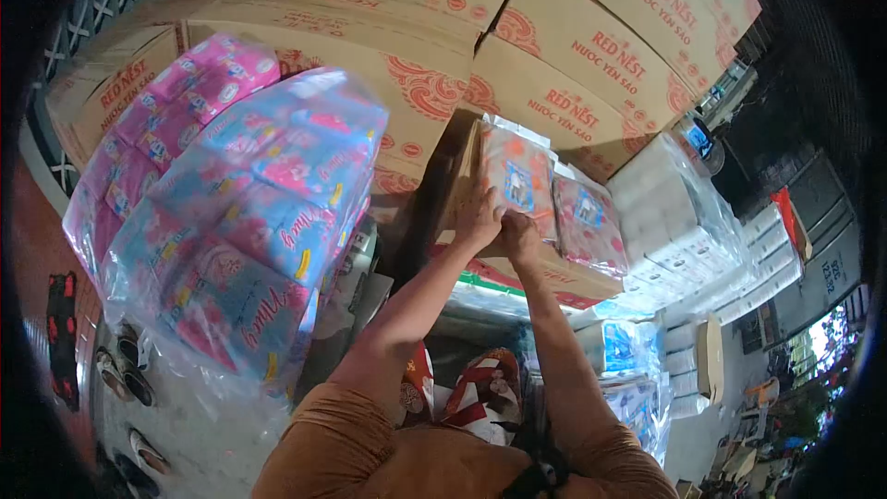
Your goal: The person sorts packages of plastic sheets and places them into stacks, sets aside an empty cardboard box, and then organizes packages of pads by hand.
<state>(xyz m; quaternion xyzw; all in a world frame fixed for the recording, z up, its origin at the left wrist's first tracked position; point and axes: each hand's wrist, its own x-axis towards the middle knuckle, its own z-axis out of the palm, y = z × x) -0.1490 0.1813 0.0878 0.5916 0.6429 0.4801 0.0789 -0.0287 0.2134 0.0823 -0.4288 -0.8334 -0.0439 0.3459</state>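
An orange-patterned pack in clear plastic (519, 162), with a blue label, rests in the open cardboard carton (575, 283) in front of me. My left hand (480, 222) is closed on its near left corner. Close beside it, my right hand (522, 236) is curled at the same pack's near edge. Their fingertips almost meet, and what lies right under them is partly hidden. To the right of the pack lies a pinkish-red patterned pack (589, 226) with a similar blue label, which neither hand touches.
Red Nest cartons (407, 83) are stacked behind. A large clear bag of blue and pink packs (240, 222) stands left, with pink packs (176, 111) behind it. White wrapped packs (674, 212) line the right. Shoes (120, 370) lie on the floor at left.
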